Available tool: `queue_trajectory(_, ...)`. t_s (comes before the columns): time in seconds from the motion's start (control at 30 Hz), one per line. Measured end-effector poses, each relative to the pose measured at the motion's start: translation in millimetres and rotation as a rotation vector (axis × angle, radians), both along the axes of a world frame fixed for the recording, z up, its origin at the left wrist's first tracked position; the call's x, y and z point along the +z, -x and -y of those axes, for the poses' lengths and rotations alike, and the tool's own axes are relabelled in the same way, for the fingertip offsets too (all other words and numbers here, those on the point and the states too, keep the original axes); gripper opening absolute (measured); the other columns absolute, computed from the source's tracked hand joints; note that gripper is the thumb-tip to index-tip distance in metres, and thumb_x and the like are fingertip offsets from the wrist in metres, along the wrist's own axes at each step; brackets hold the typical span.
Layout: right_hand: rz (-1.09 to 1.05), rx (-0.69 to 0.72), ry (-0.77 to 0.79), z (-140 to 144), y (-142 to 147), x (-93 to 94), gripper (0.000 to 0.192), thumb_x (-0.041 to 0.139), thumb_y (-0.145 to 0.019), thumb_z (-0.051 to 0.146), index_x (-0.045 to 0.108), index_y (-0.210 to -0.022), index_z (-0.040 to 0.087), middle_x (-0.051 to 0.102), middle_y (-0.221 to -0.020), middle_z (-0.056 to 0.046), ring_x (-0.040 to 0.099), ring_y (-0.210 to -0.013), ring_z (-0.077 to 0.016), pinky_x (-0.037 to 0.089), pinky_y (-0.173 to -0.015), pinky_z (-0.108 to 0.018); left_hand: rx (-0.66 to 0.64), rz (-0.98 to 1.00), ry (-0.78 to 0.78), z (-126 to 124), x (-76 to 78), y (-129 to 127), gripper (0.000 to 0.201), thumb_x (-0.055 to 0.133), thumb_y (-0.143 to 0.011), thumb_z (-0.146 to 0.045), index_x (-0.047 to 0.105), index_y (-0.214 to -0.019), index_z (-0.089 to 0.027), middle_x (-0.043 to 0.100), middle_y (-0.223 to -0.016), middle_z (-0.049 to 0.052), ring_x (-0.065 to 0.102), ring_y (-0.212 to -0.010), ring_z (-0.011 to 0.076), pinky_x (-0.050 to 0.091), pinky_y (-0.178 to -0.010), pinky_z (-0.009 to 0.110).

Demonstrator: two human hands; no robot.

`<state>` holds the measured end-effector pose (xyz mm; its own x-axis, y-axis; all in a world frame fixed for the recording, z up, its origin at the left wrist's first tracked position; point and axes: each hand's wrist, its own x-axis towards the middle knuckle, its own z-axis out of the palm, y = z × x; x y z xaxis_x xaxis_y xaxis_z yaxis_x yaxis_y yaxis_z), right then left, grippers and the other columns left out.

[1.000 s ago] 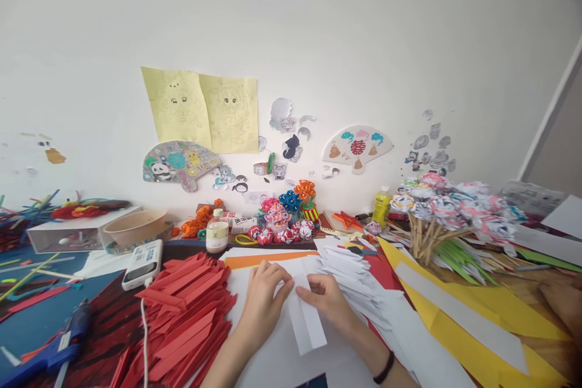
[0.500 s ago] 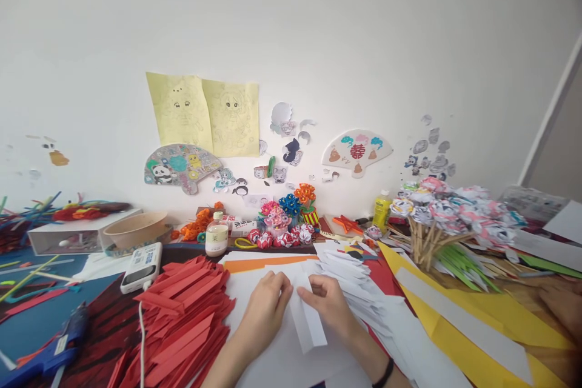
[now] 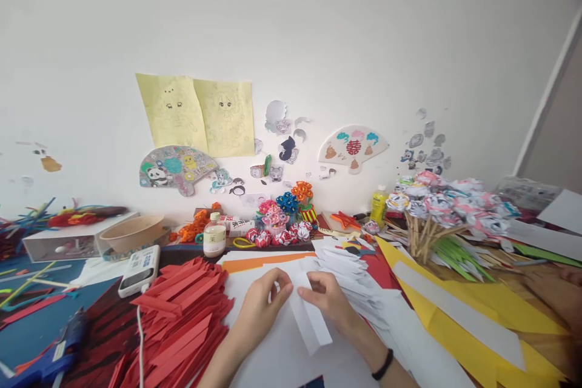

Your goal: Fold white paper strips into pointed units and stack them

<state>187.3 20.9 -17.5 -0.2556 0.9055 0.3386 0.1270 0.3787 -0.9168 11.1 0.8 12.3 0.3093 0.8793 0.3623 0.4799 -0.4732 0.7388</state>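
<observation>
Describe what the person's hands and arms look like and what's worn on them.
Both forearms are bare, no sleeves in view. The left hand wears no ring, band or glove. The right hand is also ungloved; a thin black band circles its wrist.

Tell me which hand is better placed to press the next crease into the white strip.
Probably the right hand: it rests on the strip's top end, while the left hand sits at its left edge.

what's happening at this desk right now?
A person is folding a white paper strip on a craft desk. Both hands pinch its far end: left hand, right hand. A pile of folded red strips lies to the left, a pile of folded white pieces to the right. Yellow sheets and paper flowers on sticks sit further right.
</observation>
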Motion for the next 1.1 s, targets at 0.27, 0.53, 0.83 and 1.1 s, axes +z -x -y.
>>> queue_trajectory(0.27, -0.038, -0.102, 0.022, -8.4, -6.5, 5.2, 0.023, 0.066, -0.074, 0.037, 0.058, -0.075, 0.016, 0.053, -0.073, -0.001, 0.048, -0.068, -0.0145, 0.039, -0.06, -0.025, 0.016, 0.342, 0.169, -10.1, -10.0, -6.0, 0.019, 0.051, -0.084, -0.036, 0.046, -0.078, -0.019, 0.051, -0.059, -0.005, 0.041, -0.05, 0.0088, 0.032, -0.049, 0.02)
queue_trajectory(0.53, -0.313, 0.039, 0.264, -8.8, 11.5, -4.5, 0.047, 0.068, -0.073, 0.05, 0.055, -0.101, 0.016, 0.058, -0.072, -0.002, 0.057, -0.054, -0.0149, 0.047, -0.046, -0.026, 0.073, 0.802, 0.403, -12.1, -13.2, -14.6, 0.029, 0.061, -0.078, -0.042, 0.041, -0.079, -0.021, 0.065, -0.068, 0.001, 0.059, -0.057, 0.0137, 0.045, -0.054, 0.024)
queue_trajectory(0.83, 0.054, -0.078, 0.041, -14.1, 18.3, 21.2, 0.028, 0.066, -0.076, 0.038, 0.066, -0.068, 0.011, 0.058, -0.053, -0.003, 0.055, -0.048, -0.0145, 0.043, -0.048, -0.024, 0.154, 0.546, 0.243, -17.5, -13.9, -10.4, 0.03, 0.066, -0.073, -0.045, 0.059, -0.083, -0.017, 0.05, -0.055, -0.005, 0.046, -0.051, 0.0099, 0.033, -0.048, 0.018)
queue_trajectory(1.1, -0.119, 0.082, 0.16, -34.5, 16.2, 31.5, 0.028, 0.067, -0.073, 0.039, 0.061, -0.064, 0.013, 0.057, -0.054, 0.0, 0.054, -0.047, -0.0121, 0.044, -0.047, -0.023, 0.157, 0.465, 0.246, -23.1, -11.3, -2.6, 0.042, 0.061, -0.072, -0.056, 0.063, -0.067, -0.014, 0.056, -0.057, -0.001, 0.046, -0.053, 0.0116, 0.033, -0.049, 0.02)
